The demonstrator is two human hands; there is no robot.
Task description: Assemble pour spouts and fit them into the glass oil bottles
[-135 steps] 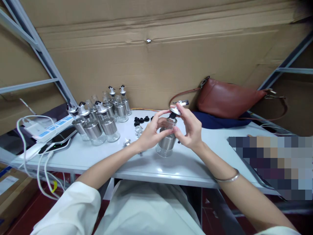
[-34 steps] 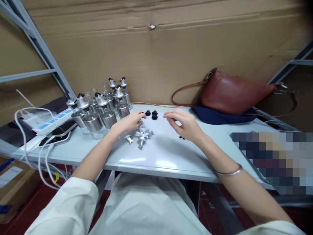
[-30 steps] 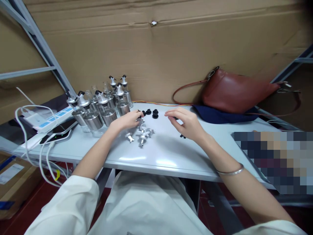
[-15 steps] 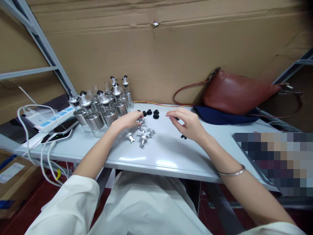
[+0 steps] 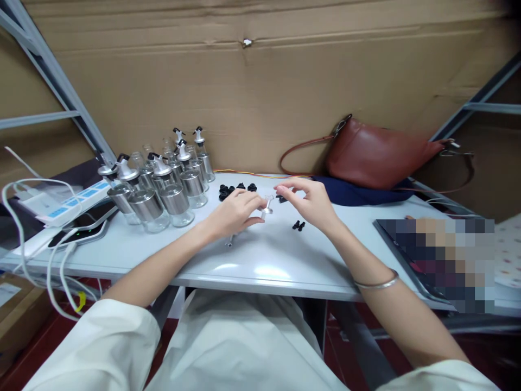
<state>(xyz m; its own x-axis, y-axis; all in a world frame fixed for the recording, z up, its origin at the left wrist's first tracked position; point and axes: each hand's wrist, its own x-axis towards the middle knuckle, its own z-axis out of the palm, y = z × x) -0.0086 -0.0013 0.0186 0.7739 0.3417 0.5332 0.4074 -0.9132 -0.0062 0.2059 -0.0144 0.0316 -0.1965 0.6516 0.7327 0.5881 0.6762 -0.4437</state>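
A silver pour spout (image 5: 267, 209) is off the table (image 5: 277, 258), its narrow end pointing down and its forked end up, leaning a little to one side. The left hand (image 5: 238, 213) grips it between thumb and fingers. Just beside it, the right hand (image 5: 311, 201) is raised with thumb and index fingertips close together; whether anything small sits between them, I cannot tell. Small black pieces (image 5: 302, 226) lie in a cluster on the table below the right hand, with more of them partly hidden behind its fingers. Another silver spout (image 5: 230, 243) lies under the left hand, mostly covered. Beyond that hand are several black stoppers (image 5: 241, 186), grouped close together. To the left stand glass bottles with steel sleeves (image 5: 148, 203) — some fitted with silver spouts and black levers, others open at the neck. Left of the bottles are a power strip (image 5: 77, 203), white cables (image 5: 24, 214) and a flat dark device (image 5: 87, 233) with a green light. A brown handbag (image 5: 378, 155) rests on dark blue cloth (image 5: 345, 193) at the right rear, and cardboard (image 5: 260, 108) rises behind everything.
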